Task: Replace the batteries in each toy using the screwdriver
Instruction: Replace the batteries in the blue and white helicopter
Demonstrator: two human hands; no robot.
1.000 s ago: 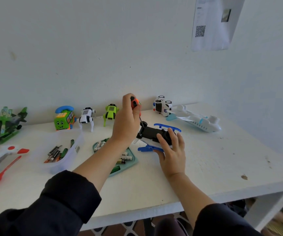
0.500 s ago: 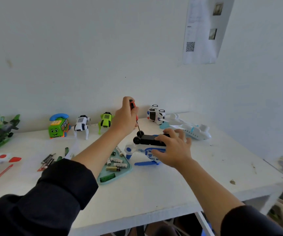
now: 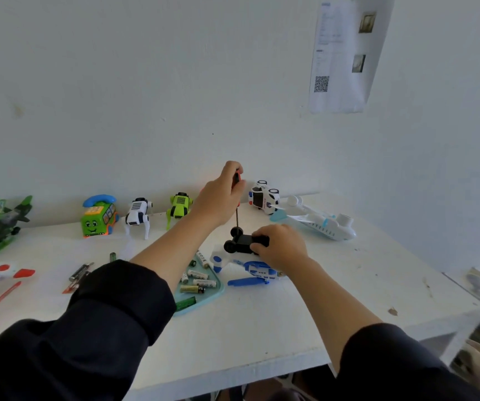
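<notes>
- White table (image 3: 262,322): blue-and-white toy helicopter (image 3: 250,261) now lies belly-up just right of teal battery tray (image 3: 201,296), turned since a second ago.
- Right hand (image 3: 280,246) curls over its black underside, steadying.
- Left hand (image 3: 218,198) grips screwdriver (image 3: 236,198) upright, tip at underside; cover screw likely being worked.

Glossy plastic toy helicopter (image 3: 250,267), matt white painted table (image 3: 262,322), thin metal screwdriver (image 3: 236,198) shaft.

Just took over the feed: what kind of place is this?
Likely a makeshift indoor work table: a plain white table against a bare wall, a QR-coded sheet taped up, a tray of batteries.
</notes>
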